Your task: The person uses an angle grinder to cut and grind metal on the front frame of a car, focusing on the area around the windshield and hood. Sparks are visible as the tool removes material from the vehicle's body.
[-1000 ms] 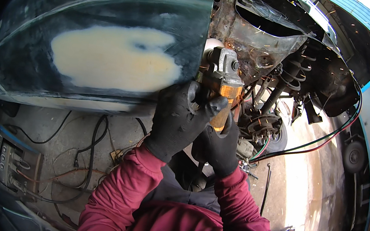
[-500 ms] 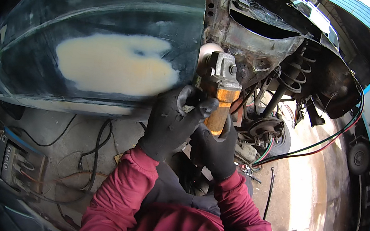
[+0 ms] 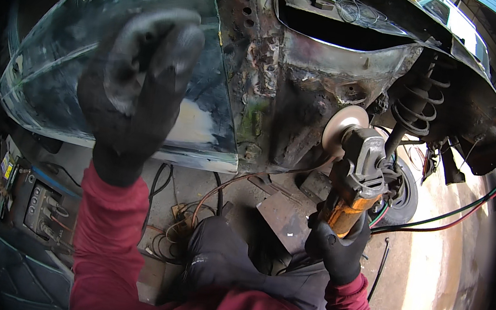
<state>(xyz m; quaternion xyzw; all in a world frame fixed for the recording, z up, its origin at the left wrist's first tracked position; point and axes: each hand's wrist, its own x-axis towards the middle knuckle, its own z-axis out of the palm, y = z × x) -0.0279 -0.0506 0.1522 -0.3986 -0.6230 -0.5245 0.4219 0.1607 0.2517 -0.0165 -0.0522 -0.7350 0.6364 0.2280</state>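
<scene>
My right hand point(image 3: 339, 247), in a black glove, grips the orange body of an angle grinder point(image 3: 363, 171). The grinder points up and away, its pale round disc point(image 3: 343, 130) in front of the rusty inner metal of the car. Whether the disc turns or touches the metal, I cannot tell. Close to the camera, my gloved left hand point(image 3: 143, 89) is raised in front of a dark green door panel point(image 3: 52, 58). Its fingers look bent but are smeared by motion; anything between them cannot be made out. The hand partly hides a beige filler patch point(image 3: 192, 125) on the panel.
A coil spring point(image 3: 419, 106) and a wheel hub stand right of the grinder. Green and red cables point(image 3: 441, 223) hang across the right side. A metal plate point(image 3: 283, 220) and coiled leads point(image 3: 169, 239) lie on the floor. At left stands a machine with sockets point(image 3: 41, 208).
My left hand has left the grinder and risen leftward over the panel. My right hand has carried the grinder right and down, away from the panel edge. The view has shifted too.
</scene>
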